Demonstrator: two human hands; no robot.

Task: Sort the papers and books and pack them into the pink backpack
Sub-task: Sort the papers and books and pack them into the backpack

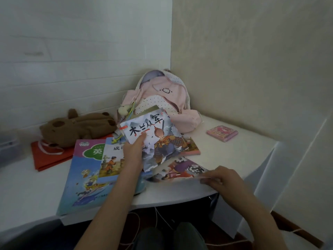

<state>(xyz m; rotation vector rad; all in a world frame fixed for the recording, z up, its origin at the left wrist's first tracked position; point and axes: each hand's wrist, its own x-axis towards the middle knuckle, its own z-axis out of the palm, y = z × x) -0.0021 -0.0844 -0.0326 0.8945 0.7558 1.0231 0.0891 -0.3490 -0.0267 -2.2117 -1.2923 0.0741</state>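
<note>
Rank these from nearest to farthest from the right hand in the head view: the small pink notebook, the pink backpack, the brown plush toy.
From the right hand:
1. Small pink notebook, just beyond it, right side.
2. Pink backpack, back corner.
3. Brown plush toy, far left.

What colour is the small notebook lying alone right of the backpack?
Pink, with a darker pink cover picture; the small notebook shows in the head view.

The backpack (162,98) stands on the worktop (234,156) in the far corner. Left of the backpack lies a plush toy (77,129) — partly on a flat folder (48,156). Before the backpack the books are spread, a picture book (153,139) uppermost, a large textbook (81,177) lowest at front left. Right of the backpack — well apart — lies a small notebook (222,133).
</note>
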